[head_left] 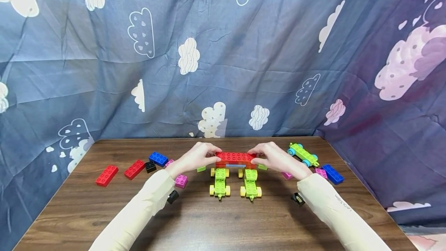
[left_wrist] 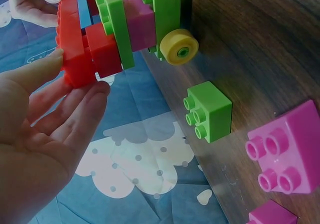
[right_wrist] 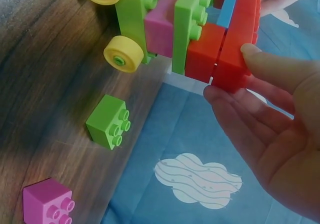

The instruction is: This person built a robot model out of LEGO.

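Observation:
A long red brick (head_left: 236, 157) tops a build in the middle of the table. My left hand (head_left: 198, 157) pinches its left end between thumb and fingers. At its right end, my right hand (head_left: 271, 158) grips it the same way. Below lie shorter red bricks (right_wrist: 205, 52) with a light blue piece (right_wrist: 227, 8) between them. Under those comes a green brick (left_wrist: 115, 26), then a pink brick (left_wrist: 140, 24). Two lime green wheeled bases (head_left: 220, 184) with yellow wheels stand side by side at the bottom.
Left on the table lie red bricks (head_left: 107, 175), a blue brick (head_left: 158, 159), black pieces and pink bricks (head_left: 180, 181). To the right are a green base with blue wheels (head_left: 303, 154), another blue brick (head_left: 332, 174) and a black piece (head_left: 297, 199). Small green bricks (left_wrist: 210, 111) flank the build.

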The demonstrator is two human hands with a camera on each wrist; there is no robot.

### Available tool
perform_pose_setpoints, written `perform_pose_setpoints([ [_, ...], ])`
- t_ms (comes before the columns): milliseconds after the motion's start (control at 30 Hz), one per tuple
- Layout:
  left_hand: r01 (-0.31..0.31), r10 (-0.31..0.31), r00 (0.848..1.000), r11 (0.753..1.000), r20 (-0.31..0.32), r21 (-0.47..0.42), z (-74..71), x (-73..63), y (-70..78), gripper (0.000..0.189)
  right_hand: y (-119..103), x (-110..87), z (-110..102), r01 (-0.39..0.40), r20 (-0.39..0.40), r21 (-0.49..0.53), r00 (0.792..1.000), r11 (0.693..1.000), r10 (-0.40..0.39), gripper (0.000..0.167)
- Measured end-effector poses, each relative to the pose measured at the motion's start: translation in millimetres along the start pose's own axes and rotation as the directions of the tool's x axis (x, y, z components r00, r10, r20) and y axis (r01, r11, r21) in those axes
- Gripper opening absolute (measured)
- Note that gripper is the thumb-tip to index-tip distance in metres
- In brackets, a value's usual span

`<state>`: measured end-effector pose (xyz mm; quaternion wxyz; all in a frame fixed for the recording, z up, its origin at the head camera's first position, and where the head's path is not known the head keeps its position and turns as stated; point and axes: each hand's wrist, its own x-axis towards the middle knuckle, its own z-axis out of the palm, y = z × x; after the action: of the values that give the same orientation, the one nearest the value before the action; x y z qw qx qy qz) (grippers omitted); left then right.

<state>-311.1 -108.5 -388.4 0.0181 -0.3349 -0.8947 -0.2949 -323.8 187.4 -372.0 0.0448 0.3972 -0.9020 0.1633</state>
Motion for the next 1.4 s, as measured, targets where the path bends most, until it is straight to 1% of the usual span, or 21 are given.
perform_pose_setpoints([
  [233, 0.011, -0.011, 1.0, 1.0, -0.008, -0.01, 0.0, -0.4, 1.1, 0.03, -0.4, -1.4, 3.0, -0.027, -0.018, 0.024, 0.999, 0.999, 0.027, 0.026],
  [433, 0.023, -0.023, 1.0, 1.0, -0.007, -0.01, 2.0, -1.2, 0.1, 0.03, -2.8, -2.4, 3.4, -0.051, -0.003, 0.064, 0.999, 0.997, 0.051, 0.027],
  [633, 0.029, -0.029, 0.999, 1.0, -0.033, 0.005, 5.5, -1.5, 0.0, 0.029, -3.0, -1.9, 2.8, -0.031, -0.012, 0.056, 0.999, 0.998, 0.031, 0.026],
  [733, 0.037, -0.036, 0.998, 0.999, -0.048, 0.006, 7.2, -1.7, 1.6, 0.029, -1.9, -1.8, 3.4, -0.034, -0.015, 0.056, 0.999, 0.998, 0.035, 0.026],
  [800, 0.044, -0.044, 0.998, 0.999, -0.051, 0.003, 7.9, -1.9, 2.5, 0.03, -1.9, -1.9, 3.7, -0.041, -0.014, 0.053, 0.999, 0.998, 0.042, 0.026],
  [900, 0.046, -0.045, 0.998, 0.999, -0.051, 0.0, 8.0, -2.7, 3.1, 0.03, -0.8, -2.0, 4.2, -0.029, -0.018, 0.037, 0.999, 0.999, 0.03, 0.026],
  [1100, 0.014, -0.013, 0.999, 0.999, -0.052, 0.03, 9.0, -2.2, 2.9, 0.03, -0.9, -2.6, 3.6, -0.017, -0.017, 0.024, 1.0, 1.0, 0.017, 0.027],
  [1400, -0.04, 0.046, 0.995, 0.996, -0.084, 0.077, 9.3, -5.4, 3.2, 0.029, -3.3, -5.6, 8.7, -0.044, -0.06, 0.014, 0.997, 0.999, 0.044, 0.028],
])
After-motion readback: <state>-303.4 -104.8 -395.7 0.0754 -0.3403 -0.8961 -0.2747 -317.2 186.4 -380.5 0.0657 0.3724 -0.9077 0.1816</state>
